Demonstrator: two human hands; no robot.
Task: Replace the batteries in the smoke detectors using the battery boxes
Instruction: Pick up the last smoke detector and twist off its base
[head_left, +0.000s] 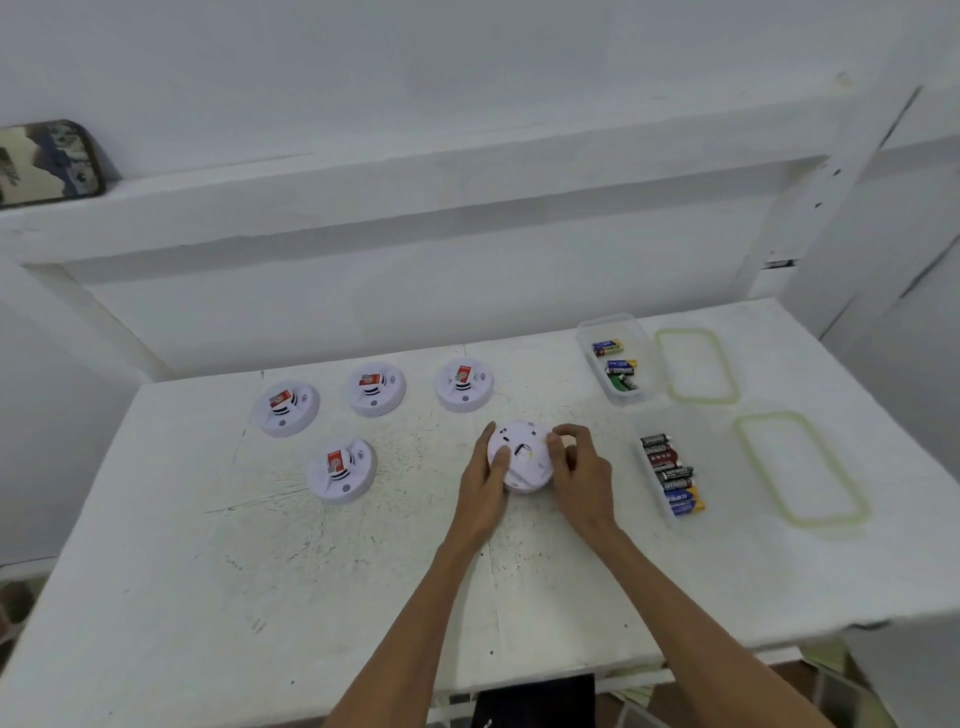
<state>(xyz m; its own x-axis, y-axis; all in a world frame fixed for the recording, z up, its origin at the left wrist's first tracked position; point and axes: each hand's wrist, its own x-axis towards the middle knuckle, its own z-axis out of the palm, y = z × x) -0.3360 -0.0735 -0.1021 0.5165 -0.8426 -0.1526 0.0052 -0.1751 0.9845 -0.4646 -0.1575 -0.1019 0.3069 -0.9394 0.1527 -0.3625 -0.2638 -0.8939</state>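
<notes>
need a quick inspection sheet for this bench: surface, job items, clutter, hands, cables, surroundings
surface: white table, scuffed and speckled.
job's things: four face-up smoke detectors with red labels at left; fifth smoke detector back side up near centre; far battery box and near battery box at right, open, both holding batteries; far lid and near lid lie to the right of them.
clutter: nothing seen.
grippers: left hand and right hand both grip the fifth smoke detector.
cables: nothing seen.
surroundings: white wall with a ledge; camouflage-patterned object on it, upper left.
</notes>
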